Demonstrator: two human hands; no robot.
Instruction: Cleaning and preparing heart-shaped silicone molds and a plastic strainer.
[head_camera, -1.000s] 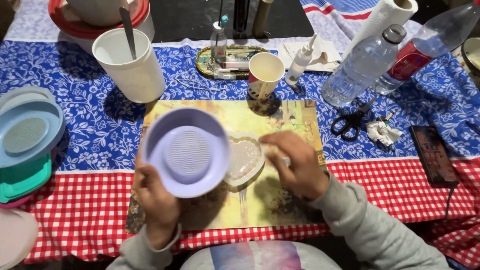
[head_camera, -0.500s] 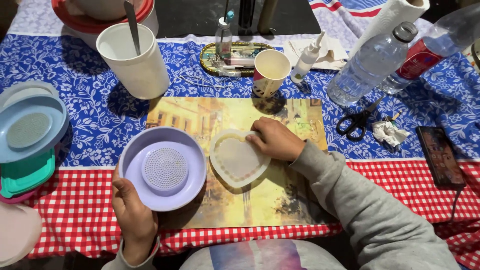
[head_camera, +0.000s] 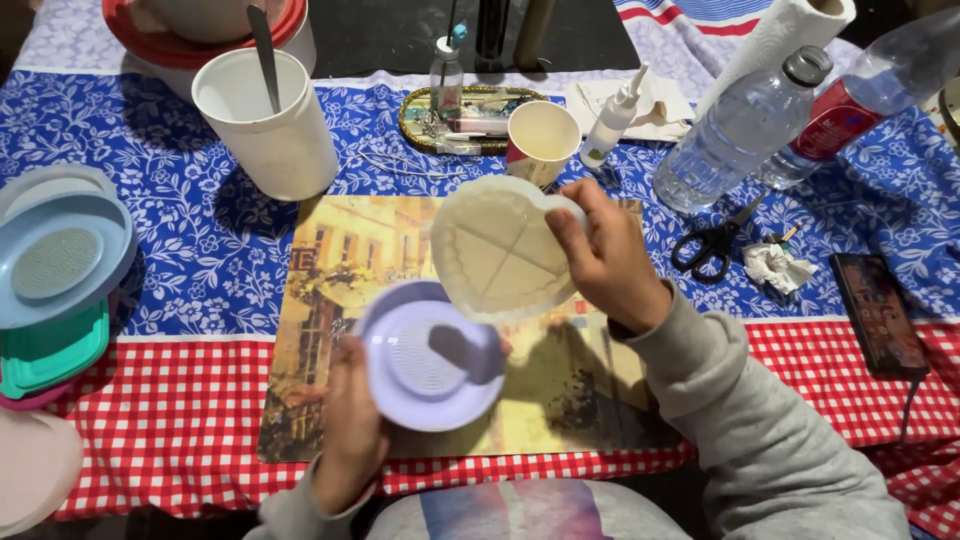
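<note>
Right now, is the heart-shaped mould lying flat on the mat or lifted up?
Lifted and tilted: the right hand holds the heart-shaped mould above the mat, overlapping the purple dish.

A white bucket (head_camera: 268, 125), paper cup (head_camera: 542, 140), water bottle (head_camera: 745, 125), scissors (head_camera: 712, 243) and phone (head_camera: 880, 314) stand around.

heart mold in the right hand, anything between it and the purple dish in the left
Nothing visible. The heart mold in the right hand hangs tilted just above the purple dish held by the left hand, edges overlapping.
</note>
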